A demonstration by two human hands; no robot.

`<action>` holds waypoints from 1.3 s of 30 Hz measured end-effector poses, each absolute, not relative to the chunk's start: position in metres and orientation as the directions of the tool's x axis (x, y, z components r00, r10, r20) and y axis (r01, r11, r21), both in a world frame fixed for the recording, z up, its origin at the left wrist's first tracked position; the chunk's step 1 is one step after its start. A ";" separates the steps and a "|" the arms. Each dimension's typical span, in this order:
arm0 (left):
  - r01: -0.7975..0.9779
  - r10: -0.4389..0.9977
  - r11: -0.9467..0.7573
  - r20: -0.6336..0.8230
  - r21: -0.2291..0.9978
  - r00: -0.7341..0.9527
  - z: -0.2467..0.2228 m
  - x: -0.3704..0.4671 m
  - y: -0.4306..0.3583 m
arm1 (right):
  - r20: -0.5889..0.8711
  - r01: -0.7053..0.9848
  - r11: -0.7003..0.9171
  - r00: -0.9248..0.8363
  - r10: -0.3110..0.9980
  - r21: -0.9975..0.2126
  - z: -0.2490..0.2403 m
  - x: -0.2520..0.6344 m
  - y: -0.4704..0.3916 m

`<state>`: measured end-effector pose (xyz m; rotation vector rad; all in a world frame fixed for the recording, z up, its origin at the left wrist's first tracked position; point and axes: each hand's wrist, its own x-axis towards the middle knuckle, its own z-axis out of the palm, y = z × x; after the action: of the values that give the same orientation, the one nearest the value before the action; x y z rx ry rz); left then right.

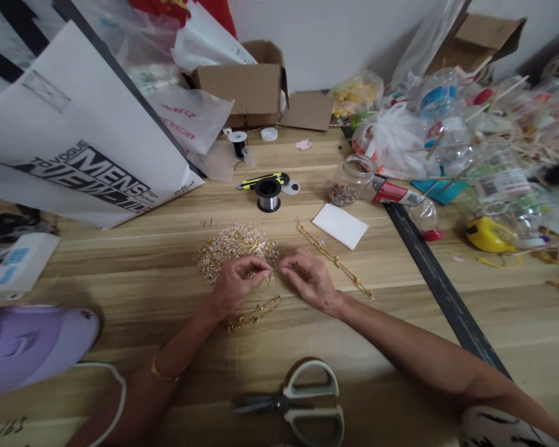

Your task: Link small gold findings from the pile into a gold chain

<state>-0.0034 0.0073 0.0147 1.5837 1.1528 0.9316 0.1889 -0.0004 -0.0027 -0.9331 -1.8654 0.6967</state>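
My left hand (240, 280) is pinched at the right edge of a pile of small gold and silver jewelry findings (228, 243). Facing it, my right hand (310, 277) also pinches, its fingertips a short gap away. Something thin and gold shows between the two hands, too small to name. One gold beaded chain (255, 312) lies on the table just below my left hand. A second gold beaded chain (338, 262) stretches diagonally beyond my right hand. Scissors (286, 403) with pale handles rest near the front edge, blades pointing left.
Behind the pile stand a spool of clear line (269, 195) and a yellow utility knife (261, 180). A white card (340, 225) and a jar of beads (351, 180) sit to the right. A black strip (442, 288) crosses the table. A large paper bag (88, 136) stands left.
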 end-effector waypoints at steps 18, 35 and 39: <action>0.113 0.948 -0.043 0.005 0.993 0.318 0.015 -0.006 0.008 | 0.568 0.330 0.689 -0.396 0.721 -0.645 -0.002 0.189 -0.004; 0.202 0.916 -0.318 0.245 0.926 0.318 0.013 -0.002 0.005 | 0.569 0.334 0.706 -0.425 0.704 -0.625 -0.001 0.188 -0.004; 0.206 0.917 -0.314 0.240 0.927 0.318 0.012 -0.003 0.006 | 0.577 0.324 0.717 -0.433 0.692 -0.617 -0.001 0.188 -0.004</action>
<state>-0.0029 0.0056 0.0117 1.7348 1.0147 1.0530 0.1879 -0.0042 -0.0009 -0.7725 -2.0418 0.5298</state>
